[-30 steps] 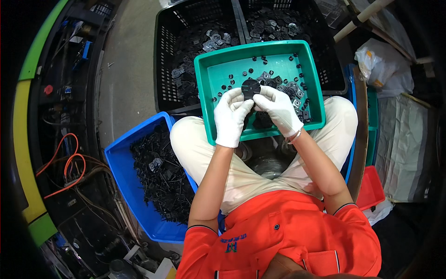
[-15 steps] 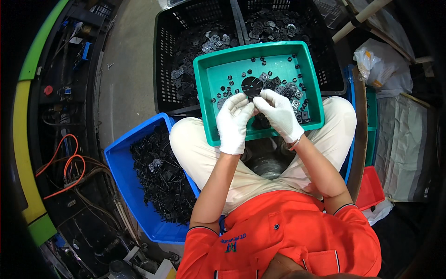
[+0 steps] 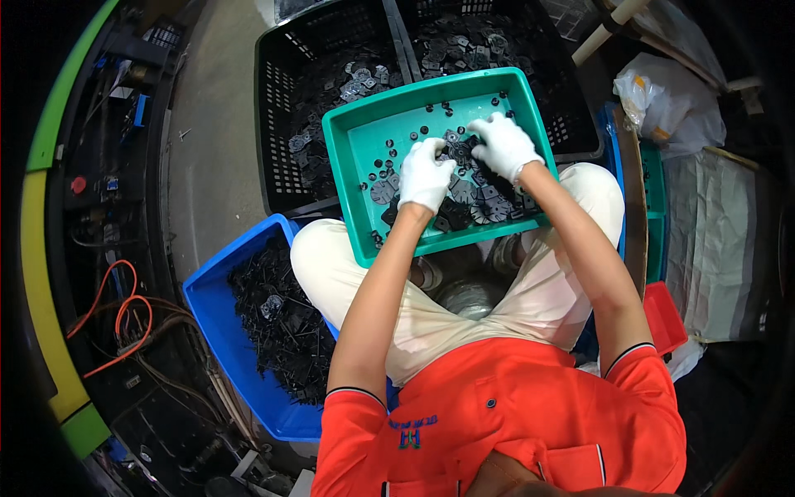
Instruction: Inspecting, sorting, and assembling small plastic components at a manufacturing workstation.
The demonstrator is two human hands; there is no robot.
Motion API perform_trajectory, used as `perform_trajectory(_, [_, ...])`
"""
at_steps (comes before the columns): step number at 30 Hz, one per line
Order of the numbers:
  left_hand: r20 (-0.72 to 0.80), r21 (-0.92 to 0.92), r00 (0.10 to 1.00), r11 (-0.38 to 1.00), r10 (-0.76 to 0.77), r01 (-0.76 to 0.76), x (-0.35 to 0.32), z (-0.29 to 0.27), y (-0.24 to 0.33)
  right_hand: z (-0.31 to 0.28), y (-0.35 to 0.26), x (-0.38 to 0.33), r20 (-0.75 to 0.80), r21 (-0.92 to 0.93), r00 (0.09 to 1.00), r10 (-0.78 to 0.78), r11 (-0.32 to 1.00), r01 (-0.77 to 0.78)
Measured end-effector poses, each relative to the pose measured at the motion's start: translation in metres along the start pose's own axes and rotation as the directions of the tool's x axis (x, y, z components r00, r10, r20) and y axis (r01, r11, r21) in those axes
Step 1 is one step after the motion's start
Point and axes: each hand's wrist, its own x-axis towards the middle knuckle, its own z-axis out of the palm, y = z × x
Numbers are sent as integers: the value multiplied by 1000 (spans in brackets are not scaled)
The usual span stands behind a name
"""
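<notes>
A green tray (image 3: 335, 166) rests across my lap. Flat black and grey plastic pieces (image 3: 495, 203) lie heaped along its near and right parts, and small black round parts (image 3: 391, 143) are scattered toward its far and left sides. My left hand (image 3: 426, 178), in a white glove, hovers at the heap's left side with thumb and fingers apart. Above the right side of the heap, my right hand (image 3: 507, 149), gloved too, has its fingers bent but spread. I see nothing held in either hand, though pieces under the fingertips are partly hidden.
Behind the tray stands a black crate (image 3: 269, 124), divided and filled with similar flat pieces. A blue bin (image 3: 224, 352) of thin black scraps sits by my left knee. A red container (image 3: 665, 319), cardboard and plastic bags (image 3: 675, 108) are at the right; machinery with an orange hose (image 3: 112, 364) is left.
The dark disc held between both hands is no longer in them. My hands have separated, the right moving farther into the tray. More of the heap shows, and the camera view has shifted slightly.
</notes>
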Motion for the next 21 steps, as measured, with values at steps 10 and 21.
perform_trajectory(10, [126, -672, 976, 709, -175, 214, -9, 2, 7, -13, -30, -22, -95, 284, 989, -117, 948, 140])
perform_trajectory(21, [46, -961, 996, 268, -70, 64, -49, -33, 40, -44, -84, -71, 59, 974, 948, 313, 189, -123])
